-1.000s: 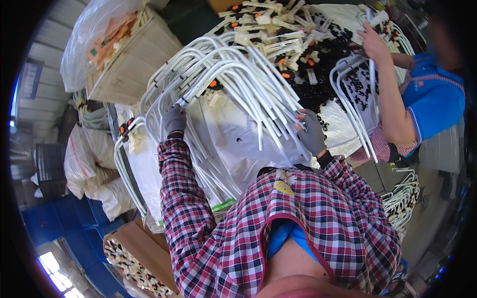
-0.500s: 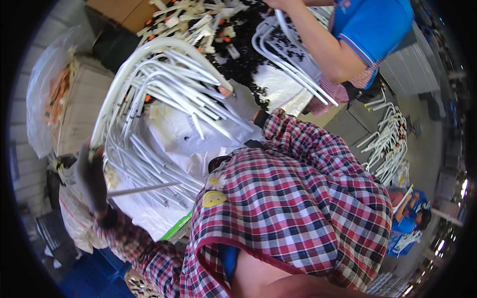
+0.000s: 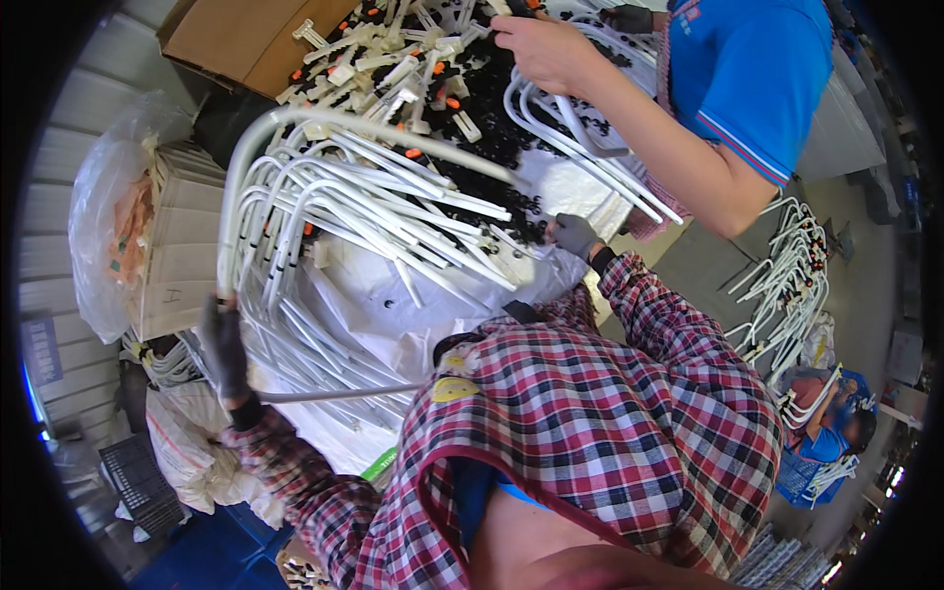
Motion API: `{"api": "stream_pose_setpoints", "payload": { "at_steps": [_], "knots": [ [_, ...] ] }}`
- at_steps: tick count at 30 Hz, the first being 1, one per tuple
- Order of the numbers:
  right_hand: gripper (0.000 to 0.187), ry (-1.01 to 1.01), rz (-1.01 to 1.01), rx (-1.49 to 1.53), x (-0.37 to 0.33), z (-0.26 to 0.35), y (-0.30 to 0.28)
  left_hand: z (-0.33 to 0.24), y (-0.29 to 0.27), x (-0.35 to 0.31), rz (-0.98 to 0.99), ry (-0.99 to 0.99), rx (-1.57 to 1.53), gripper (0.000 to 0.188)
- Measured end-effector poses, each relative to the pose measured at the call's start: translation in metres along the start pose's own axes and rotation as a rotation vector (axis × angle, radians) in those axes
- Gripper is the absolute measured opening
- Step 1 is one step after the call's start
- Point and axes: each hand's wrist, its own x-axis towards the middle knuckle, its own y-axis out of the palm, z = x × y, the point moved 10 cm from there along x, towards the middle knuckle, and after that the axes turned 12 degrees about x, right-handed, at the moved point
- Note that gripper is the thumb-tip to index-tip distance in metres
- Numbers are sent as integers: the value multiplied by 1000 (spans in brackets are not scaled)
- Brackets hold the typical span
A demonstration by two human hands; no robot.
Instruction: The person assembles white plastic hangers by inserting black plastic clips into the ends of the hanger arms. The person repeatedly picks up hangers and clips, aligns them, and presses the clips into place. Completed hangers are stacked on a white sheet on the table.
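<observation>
My left hand (image 3: 226, 344), in a dark glove, is closed around a bent white tube (image 3: 229, 221). The tube arches up over a heap of similar bent white tubes (image 3: 369, 202), and its far end is blurred by motion. To the right, my right hand (image 3: 577, 237), gloved in grey, is off the tube. Its fingers are curled together at the edge of a spread of small black parts (image 3: 501, 147) on the table's white sheet (image 3: 551, 182). Whatever is in those fingers is too small to make out.
A co-worker in a blue shirt (image 3: 757, 88) handles tubes at the far right. White plastic pieces (image 3: 403, 74), some with orange bits, lie at the back beside a cardboard box (image 3: 236, 44). A plastic-lined carton (image 3: 177, 246) stands left; more tubes (image 3: 787, 275) lie right.
My right hand has let go of the tube's far side and moved right to the small black parts. My left hand keeps its hold, and the tube has shifted slightly.
</observation>
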Motion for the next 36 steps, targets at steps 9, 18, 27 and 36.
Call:
{"api": "stream_pose_setpoints", "payload": {
  "at_steps": [9,18,27,36],
  "knots": [
    [26,-572,-295,211,99,126,-83,34,-1,-104,-53,-327,-333,17],
    [34,-476,-244,-508,133,183,-102,3,12,-94,-135,-304,-318,18],
    [29,-401,-233,40,105,156,-115,29,10,-75,-80,-267,-235,22],
    [43,-339,56,144,78,101,-64,65,25,-78,-85,-150,-105,27]
  ]
}}
